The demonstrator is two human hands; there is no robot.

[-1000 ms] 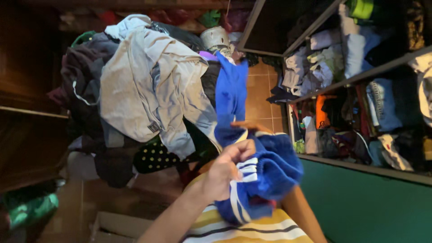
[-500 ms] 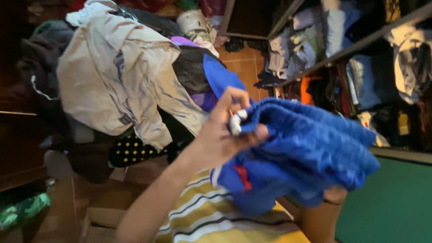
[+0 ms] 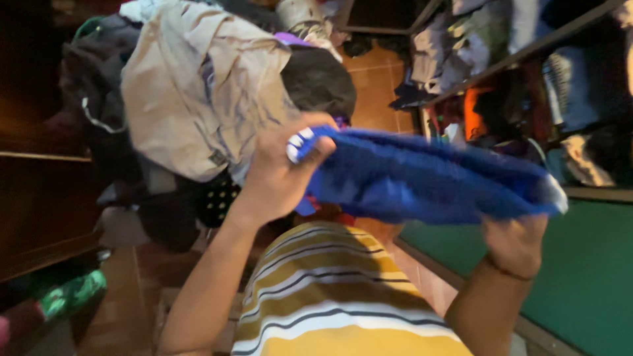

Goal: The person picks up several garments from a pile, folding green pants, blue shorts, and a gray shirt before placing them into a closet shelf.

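Note:
A blue garment point(image 3: 428, 181) with white stripes at one end is stretched sideways between both hands. My left hand point(image 3: 280, 175) grips its striped left end, fingers closed over the cloth. My right hand point(image 3: 515, 242) holds the right end from below, near a white edge. The garment hangs above a yellow, white and dark striped cloth point(image 3: 336, 296) that lies close to the camera. Behind my left hand is a heap of clothes topped by a crumpled beige garment point(image 3: 198, 86).
Shelves point(image 3: 527, 79) crammed with mixed clothes fill the upper right, with a green panel point(image 3: 587, 283) under them. Dark wooden furniture point(image 3: 39, 198) stands at the left, a green cloth point(image 3: 69, 296) below it. Orange floor tiles point(image 3: 376, 86) show between heap and shelves.
The bunched blue garment has been pulled out flat and wide. My right hand has come into view at its right end, and my left hand has shifted to the striped end.

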